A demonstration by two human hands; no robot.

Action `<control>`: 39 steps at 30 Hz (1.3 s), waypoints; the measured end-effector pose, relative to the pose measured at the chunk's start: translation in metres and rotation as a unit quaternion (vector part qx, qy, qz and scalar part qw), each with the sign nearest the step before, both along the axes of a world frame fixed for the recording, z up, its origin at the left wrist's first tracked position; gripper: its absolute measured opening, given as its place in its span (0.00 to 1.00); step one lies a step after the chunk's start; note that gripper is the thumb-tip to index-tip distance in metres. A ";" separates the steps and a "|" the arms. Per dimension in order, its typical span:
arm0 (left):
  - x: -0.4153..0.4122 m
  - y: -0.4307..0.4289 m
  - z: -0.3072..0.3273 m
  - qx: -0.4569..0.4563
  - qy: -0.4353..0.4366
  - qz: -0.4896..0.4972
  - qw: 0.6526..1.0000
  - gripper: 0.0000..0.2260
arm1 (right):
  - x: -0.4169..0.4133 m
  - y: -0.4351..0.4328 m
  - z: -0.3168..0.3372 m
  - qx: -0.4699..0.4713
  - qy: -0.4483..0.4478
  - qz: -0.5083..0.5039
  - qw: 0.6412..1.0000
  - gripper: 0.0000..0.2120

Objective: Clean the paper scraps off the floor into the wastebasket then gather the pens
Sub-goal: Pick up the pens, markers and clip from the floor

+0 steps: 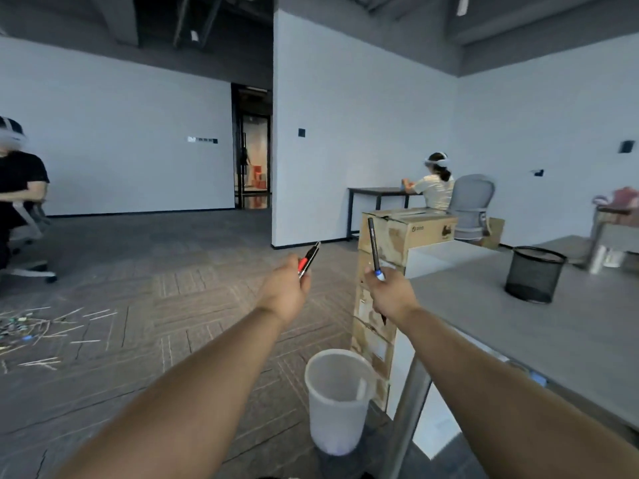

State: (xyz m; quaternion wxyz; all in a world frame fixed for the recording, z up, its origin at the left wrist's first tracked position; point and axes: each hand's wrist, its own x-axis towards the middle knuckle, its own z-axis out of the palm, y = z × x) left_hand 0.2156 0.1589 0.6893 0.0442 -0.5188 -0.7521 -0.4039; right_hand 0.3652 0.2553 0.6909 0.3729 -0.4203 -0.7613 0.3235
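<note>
My left hand [285,292] is held out in front of me, gripping a black and red pen [308,260] that points up and to the right. My right hand [389,293] grips a long black pen with a blue band [374,250], held nearly upright; a dark tip sticks out below the hand. A white plastic wastebasket [337,401] stands on the carpet beneath my arms, beside the table leg. A black mesh pen holder [534,274] stands on the grey table [570,340] to the right, well beyond my right hand.
A stack of cardboard boxes [397,243] stands against the table's near end. Thin sticks and small scraps [38,330] litter the carpet at the left. One person sits at the far left [17,188], another at a back desk [435,186] with an office chair [472,205].
</note>
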 end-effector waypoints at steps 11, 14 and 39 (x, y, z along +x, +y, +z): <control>0.094 0.088 0.046 0.053 0.009 -0.130 0.990 0.09 | 0.106 0.034 0.062 -0.021 0.128 -0.072 0.989 0.15; 0.119 0.130 0.052 0.071 -0.036 -0.165 0.983 0.09 | 0.134 0.064 0.076 -0.006 0.156 -0.100 0.983 0.16; 0.216 0.333 0.058 0.086 -0.055 -0.239 0.966 0.11 | 0.221 0.288 0.066 0.014 0.048 -0.266 0.963 0.20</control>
